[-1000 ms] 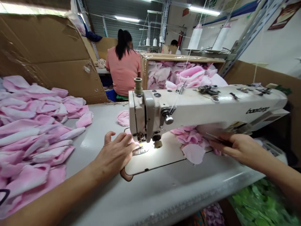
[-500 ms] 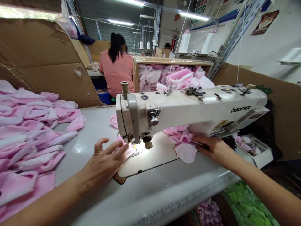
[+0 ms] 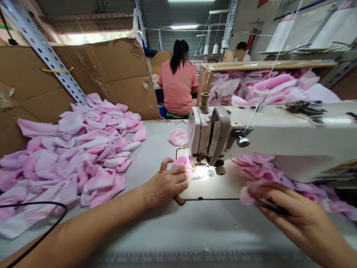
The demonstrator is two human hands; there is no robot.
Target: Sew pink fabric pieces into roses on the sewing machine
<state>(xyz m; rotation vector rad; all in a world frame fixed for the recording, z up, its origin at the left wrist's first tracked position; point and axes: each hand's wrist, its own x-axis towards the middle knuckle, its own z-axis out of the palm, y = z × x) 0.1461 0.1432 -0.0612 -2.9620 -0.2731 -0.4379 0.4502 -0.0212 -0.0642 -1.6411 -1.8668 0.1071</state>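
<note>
My left hand (image 3: 170,183) lies at the needle area of the white sewing machine (image 3: 212,137). Its fingers are curled over a small fluffy pink fabric piece (image 3: 182,163) beside the presser foot, pressing it to the machine bed. My right hand (image 3: 290,208), a little blurred, is in front of the machine arm. Between its fingertips is a small pink fabric scrap (image 3: 247,195). A dark slim tool (image 3: 272,207), its kind unclear, is also in that hand. Behind it, a string of pink fabric pieces (image 3: 259,169) runs under the machine arm.
A large heap of pink fabric pieces (image 3: 92,149) covers the table's left side. One round pink piece (image 3: 178,137) lies behind the needle head. Cardboard panels (image 3: 111,70) and a box of pink fabric (image 3: 267,66) stand behind. A co-worker (image 3: 178,85) sits beyond.
The view has turned left. My right hand has come out from under the machine arm toward me, with a pink scrap at its fingertips. My left hand stays by the needle.
</note>
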